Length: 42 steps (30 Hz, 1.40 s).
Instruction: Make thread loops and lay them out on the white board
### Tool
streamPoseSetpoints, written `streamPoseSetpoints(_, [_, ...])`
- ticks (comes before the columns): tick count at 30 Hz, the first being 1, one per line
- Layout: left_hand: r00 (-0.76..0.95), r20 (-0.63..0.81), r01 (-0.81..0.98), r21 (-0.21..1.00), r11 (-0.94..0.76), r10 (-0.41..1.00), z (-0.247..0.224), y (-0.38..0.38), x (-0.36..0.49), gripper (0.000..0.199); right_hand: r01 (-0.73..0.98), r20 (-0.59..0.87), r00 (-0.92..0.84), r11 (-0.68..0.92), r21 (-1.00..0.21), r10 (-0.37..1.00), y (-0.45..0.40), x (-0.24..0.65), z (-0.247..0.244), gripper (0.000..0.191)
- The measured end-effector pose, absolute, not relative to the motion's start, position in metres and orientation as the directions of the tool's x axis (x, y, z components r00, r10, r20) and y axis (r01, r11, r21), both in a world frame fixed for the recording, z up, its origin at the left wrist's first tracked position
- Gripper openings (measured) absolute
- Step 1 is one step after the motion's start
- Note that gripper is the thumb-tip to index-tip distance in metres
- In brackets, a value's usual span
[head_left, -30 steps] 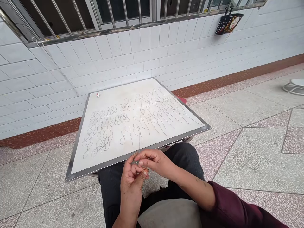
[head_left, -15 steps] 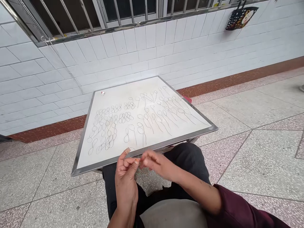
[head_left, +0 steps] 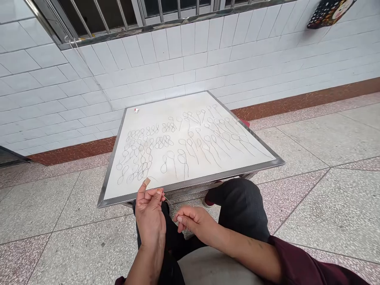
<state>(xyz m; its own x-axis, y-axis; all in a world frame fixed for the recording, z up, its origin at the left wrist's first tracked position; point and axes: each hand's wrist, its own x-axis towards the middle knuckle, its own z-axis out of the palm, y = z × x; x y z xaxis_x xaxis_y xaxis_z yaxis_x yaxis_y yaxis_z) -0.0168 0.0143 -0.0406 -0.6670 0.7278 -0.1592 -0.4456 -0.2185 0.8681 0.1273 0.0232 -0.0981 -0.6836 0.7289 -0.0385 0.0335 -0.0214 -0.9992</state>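
Observation:
My left hand is in front of the table's near edge, thumb and fingertips pinched on a thin wire-like strand. One of its fingers is raised and has a tan strip round the tip. Lower and to the right, my right hand is closed in a pinch, and the strand slants down toward its fingertips. The strand's far end is too fine to follow. Many fine dark loops lie on the white table: figure-eight loops on the left, single loops with long tails toward the right.
A small red-and-white object sits at the table's far left corner. Behind is a tiled wall with a barred window. A dark patterned bag hangs at the upper right. My knees are under the near edge.
My hands have moved apart, the right one down and away from the left, with the strand now showing between them. The whole view has shifted slightly.

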Motion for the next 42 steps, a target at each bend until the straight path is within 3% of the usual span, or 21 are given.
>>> streamPoseSetpoints(12, [-0.694,-0.205,-0.481,0.845,-0.233,0.69,-0.042,0.022,-0.022,0.053,0.193,-0.005,-0.602,0.14,-0.971,0.798,0.03,0.127,-0.098,0.016])
streamPoseSetpoints(18, [-0.64,-0.236,-0.521,0.833,-0.187,0.731,-0.049,0.031,-0.021,0.053,0.263,0.185,-0.494,0.348,-0.9,0.849,0.044,0.132,-0.1,0.013])
streamPoseSetpoints(24, [-0.569,-0.234,-0.54,0.83,-0.143,0.788,-0.056,0.036,-0.008,0.059,0.177,0.185,-0.432,0.284,-0.942,0.883,0.049,0.129,-0.1,0.002])
streamPoseSetpoints(32, [-0.499,-0.174,-0.495,0.861,-0.114,0.849,-0.058,0.039,0.0,0.064,0.141,0.166,-0.364,0.231,-0.963,0.916,0.051,0.128,-0.103,0.021])
streamPoseSetpoints(42, [-0.45,-0.145,-0.395,0.917,-0.05,0.881,-0.055,0.038,0.003,0.071,0.107,0.087,-0.373,0.136,-0.985,0.924,0.051,0.132,-0.099,0.019])
